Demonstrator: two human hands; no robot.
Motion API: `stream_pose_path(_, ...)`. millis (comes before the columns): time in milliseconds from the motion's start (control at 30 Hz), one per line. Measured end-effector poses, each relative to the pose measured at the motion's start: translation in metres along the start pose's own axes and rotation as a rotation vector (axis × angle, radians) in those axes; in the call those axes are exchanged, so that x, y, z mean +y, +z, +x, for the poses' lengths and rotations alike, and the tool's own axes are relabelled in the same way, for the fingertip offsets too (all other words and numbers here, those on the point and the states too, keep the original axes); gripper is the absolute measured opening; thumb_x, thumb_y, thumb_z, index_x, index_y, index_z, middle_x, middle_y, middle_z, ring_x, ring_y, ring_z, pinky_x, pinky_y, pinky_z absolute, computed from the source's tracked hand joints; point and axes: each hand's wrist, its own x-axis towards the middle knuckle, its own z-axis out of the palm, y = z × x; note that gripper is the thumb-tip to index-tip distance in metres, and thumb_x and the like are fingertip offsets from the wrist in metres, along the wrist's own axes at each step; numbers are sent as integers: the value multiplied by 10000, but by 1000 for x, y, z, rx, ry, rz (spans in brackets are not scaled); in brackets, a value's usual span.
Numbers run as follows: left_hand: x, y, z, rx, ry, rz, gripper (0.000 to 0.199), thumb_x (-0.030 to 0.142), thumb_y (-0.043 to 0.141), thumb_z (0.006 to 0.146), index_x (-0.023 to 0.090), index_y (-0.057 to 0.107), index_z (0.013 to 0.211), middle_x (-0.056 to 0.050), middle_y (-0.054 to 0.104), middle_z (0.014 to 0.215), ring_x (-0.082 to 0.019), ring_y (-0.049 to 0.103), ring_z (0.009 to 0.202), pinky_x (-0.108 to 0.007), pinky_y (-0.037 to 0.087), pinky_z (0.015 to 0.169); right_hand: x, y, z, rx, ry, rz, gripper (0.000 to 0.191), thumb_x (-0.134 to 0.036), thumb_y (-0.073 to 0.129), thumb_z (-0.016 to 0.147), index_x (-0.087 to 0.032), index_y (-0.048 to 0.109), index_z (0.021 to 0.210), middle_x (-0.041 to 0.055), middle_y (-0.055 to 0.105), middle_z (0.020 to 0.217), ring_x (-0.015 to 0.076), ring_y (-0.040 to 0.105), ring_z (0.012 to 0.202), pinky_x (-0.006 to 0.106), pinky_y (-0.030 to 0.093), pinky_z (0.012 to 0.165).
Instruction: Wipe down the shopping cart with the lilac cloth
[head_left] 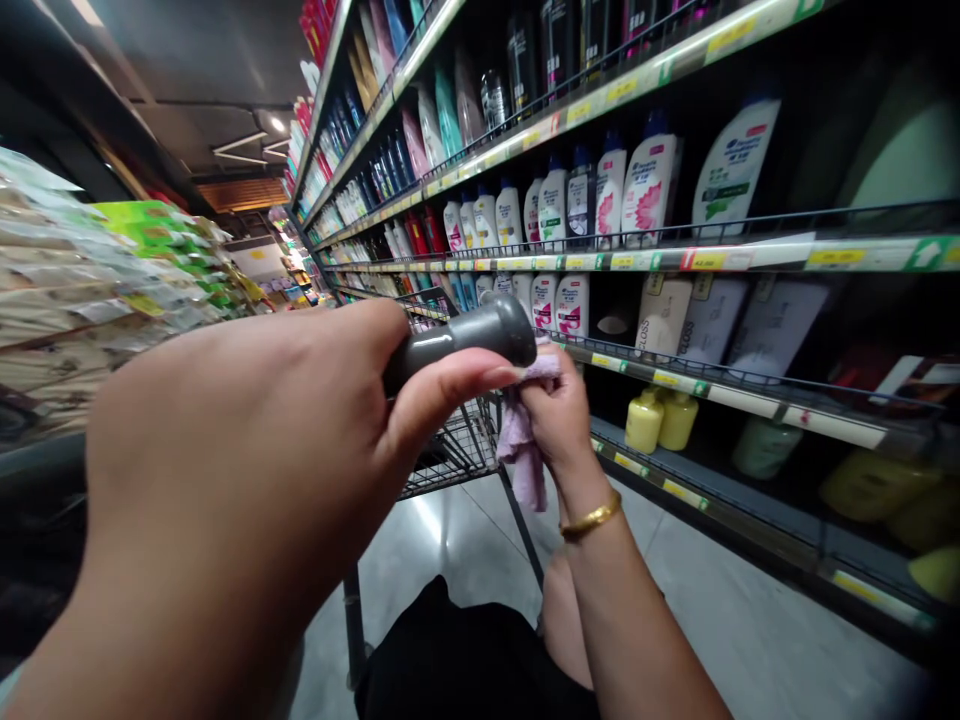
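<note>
Large in the foreground, my left hand (255, 420) is wrapped round the dark grey handle (476, 332) of a shopping cart, its thumb lying along the bar near the rounded end. Most of its fingers are hidden behind the hand. Just beyond the handle's end, my right hand (566, 405) is closed on a crumpled lilac cloth (525, 450) that hangs down from it. A gold bangle (592, 517) circles the right wrist. The wire basket of the cart (457, 445) shows partly below and behind my left hand.
Shelves on the right hold rows of shampoo bottles (649, 185), with yellow bottles (645, 420) lower down. Wire rails and price strips (705, 258) line the shelf edges. Stacked packages (52, 260) rise on the left. Grey floor (480, 540) shows beneath the cart.
</note>
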Motion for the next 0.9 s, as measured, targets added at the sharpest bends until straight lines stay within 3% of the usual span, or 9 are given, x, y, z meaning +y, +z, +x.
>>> stream_pose_path(100, 12, -1, 4, 22, -4, 113, 800, 882, 51, 872, 243, 504, 710, -50, 461, 617, -197, 353, 542, -324, 106, 621, 43, -1, -1, -22, 244, 47, 170, -211, 645, 676, -200, 624, 845, -14, 684, 835, 172, 615, 808, 326, 511, 837)
stream_pose_path(167, 18, -1, 7, 44, -6, 134, 806, 869, 20, 877, 245, 498, 702, -50, 453, 601, -197, 367, 533, -319, 110, 602, 56, -1, -1, 6, 306, 89, 189, -224, 648, 662, -193, 623, 846, -9, 685, 824, 173, 615, 790, 325, 514, 803)
stream_pose_path(233, 23, 0, 10, 36, -12, 139, 819, 864, 8, 877, 245, 524, 730, -51, 469, 606, -204, 421, 539, -314, 127, 587, 48, 0, -1, 69, 248, 118, 185, -228, 644, 680, -197, 622, 861, -16, 672, 834, 159, 602, 777, 304, 508, 765)
stream_pose_path(367, 30, -1, 13, 18, -17, 135, 830, 836, 24, 907, 235, 589, 816, -77, 575, 682, -254, 573, 624, -311, 193, 588, 7, 3, 1, 179, 33, 156, 140, -259, 659, 775, -221, 598, 894, -29, 621, 860, 127, 557, 752, 271, 497, 722)
stream_pose_path(467, 33, 2, 15, 49, 8, 135, 813, 826, 51, 921, 231, 596, 817, -82, 600, 691, -270, 606, 641, -318, 217, 572, 9, 3, 1, 211, -24, 137, 144, -288, 676, 792, -225, 577, 875, -28, 608, 865, 127, 556, 773, 274, 503, 749)
stream_pose_path(533, 35, 5, 18, 80, 32, 92, 784, 815, 105, 938, 229, 613, 820, -71, 601, 676, -251, 614, 643, -322, 253, 562, 30, 2, -2, 192, 53, 114, 189, -308, 700, 765, -218, 588, 887, -21, 631, 879, 137, 574, 796, 282, 508, 772)
stream_pose_path(633, 38, 9, 22, 123, 44, 3, 733, 791, 198, 957, 228, 652, 844, -62, 616, 659, -240, 640, 692, -323, 359, 597, 63, 0, -9, 107, 297, 122, 263, -343, 714, 746, -200, 616, 944, 12, 682, 900, 169, 619, 822, 302, 522, 760)
stream_pose_path(700, 42, 11, 26, 125, 38, -39, 706, 770, 232, 966, 223, 669, 872, -68, 637, 672, -253, 663, 749, -327, 412, 637, 69, -1, -11, 86, 383, 123, 262, -349, 692, 765, -198, 622, 968, 20, 690, 881, 179, 626, 807, 305, 524, 722)
stream_pose_path(900, 43, 11, 29, 83, 88, -156, 502, 562, 355, 1013, 184, 647, 1168, -94, 701, 853, -298, 688, 931, -372, 489, 777, 57, 0, 0, 239, 84, 133, 236, -217, 609, 734, -206, 610, 970, -19, 653, 943, 141, 608, 874, 281, 514, 842)
